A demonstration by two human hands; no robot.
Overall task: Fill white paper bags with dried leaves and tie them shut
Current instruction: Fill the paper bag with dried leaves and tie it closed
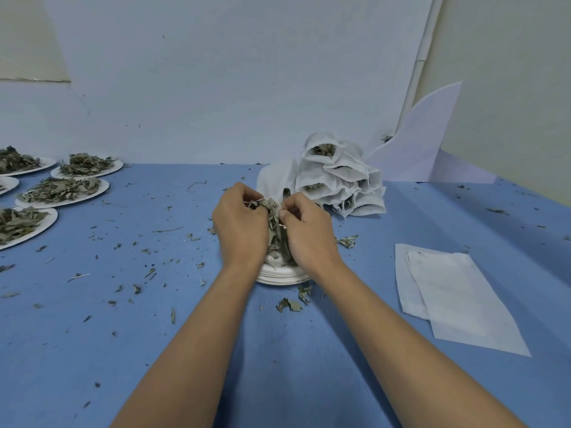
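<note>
My left hand (242, 225) and my right hand (309, 231) are cupped together around a clump of dried leaves (275, 225), fingers curled into it from both sides. The clump sits over a stack of white paper plates (279, 277) on the blue table. Behind my hands rises a pile of filled white paper bags (336, 177), some with leaves showing at their mouths. Two flat empty white bags (457, 298) lie to the right of my right forearm.
Several paper plates heaped with dried leaves (63, 189) stand at the left edge of the table. Leaf crumbs and stems litter the blue tabletop (154, 304). A white curved sheet (423, 140) leans against the wall at the back right.
</note>
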